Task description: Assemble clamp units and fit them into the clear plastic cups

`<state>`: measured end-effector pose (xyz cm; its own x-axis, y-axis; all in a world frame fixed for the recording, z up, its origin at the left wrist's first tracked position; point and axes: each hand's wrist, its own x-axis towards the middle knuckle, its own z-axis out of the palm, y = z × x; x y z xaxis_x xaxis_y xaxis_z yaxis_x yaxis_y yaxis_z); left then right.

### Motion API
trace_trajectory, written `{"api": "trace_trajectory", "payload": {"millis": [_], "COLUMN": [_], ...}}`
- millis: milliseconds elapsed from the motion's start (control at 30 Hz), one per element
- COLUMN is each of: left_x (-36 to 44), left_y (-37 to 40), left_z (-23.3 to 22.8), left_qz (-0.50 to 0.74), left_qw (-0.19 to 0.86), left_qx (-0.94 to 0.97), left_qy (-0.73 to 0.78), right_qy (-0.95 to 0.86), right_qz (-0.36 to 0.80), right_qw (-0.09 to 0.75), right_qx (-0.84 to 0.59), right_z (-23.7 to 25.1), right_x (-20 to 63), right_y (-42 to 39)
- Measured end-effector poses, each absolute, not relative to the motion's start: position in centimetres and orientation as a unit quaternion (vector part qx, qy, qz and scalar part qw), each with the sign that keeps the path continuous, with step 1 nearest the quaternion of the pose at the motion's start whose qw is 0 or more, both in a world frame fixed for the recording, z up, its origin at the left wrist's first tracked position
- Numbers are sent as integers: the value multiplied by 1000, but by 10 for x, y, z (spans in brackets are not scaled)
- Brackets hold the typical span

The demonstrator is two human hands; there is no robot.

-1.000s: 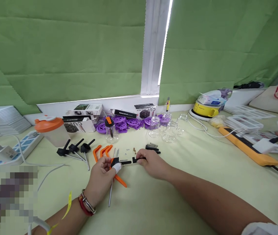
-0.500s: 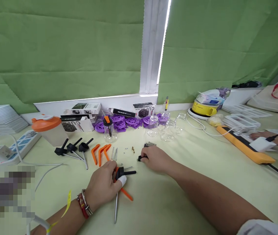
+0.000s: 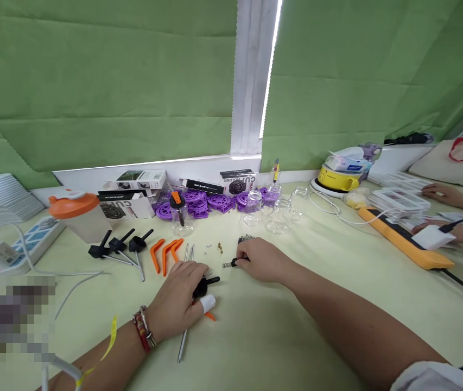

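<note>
Here the left hand (image 3: 180,301) presses down over a black plastic piece (image 3: 205,283) with a metal rod (image 3: 183,339) and an orange lever (image 3: 210,316) under it, fingers curled around the piece on the bench (image 3: 280,336); the thumb wears a white wrap. Just beside it, the right hand (image 3: 260,259) pinches a small black part (image 3: 234,263) that has a thin spring (image 3: 226,265) sticking out toward the left. Near both hands lie two more orange levers (image 3: 165,252), three black handled pieces (image 3: 119,247) and some tiny screws (image 3: 214,248). Farther back stand small glass jars (image 3: 272,213), purple discs (image 3: 207,202), white boxes (image 3: 131,194) and a bottle with an orange lid (image 3: 74,213). At the far right, another person's hands (image 3: 438,191) rest among white trays (image 3: 400,200).
</note>
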<state>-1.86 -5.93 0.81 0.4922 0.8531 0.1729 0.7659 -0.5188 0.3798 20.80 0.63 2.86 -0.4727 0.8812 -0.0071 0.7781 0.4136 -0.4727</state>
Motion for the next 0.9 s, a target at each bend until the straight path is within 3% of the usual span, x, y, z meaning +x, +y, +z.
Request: {"api": "trace_trajectory", "payload": {"millis": [300, 600, 900], "left_x": [-22, -18, -9], "left_y": [-59, -57, -62], "left_z": [3, 4, 4], "left_qz": [194, 159, 153], "left_qw": [66, 82, -60], "left_qx": [853, 855, 896], "left_qy": [480, 486, 412], "right_qy": [-832, -834, -835], "right_qz": [214, 211, 213], "right_qw": [75, 76, 36], "right_qx": [-506, -504, -506], "right_z": [36, 34, 41], "right_x": [215, 216, 221], "right_y": [6, 8, 6]}}
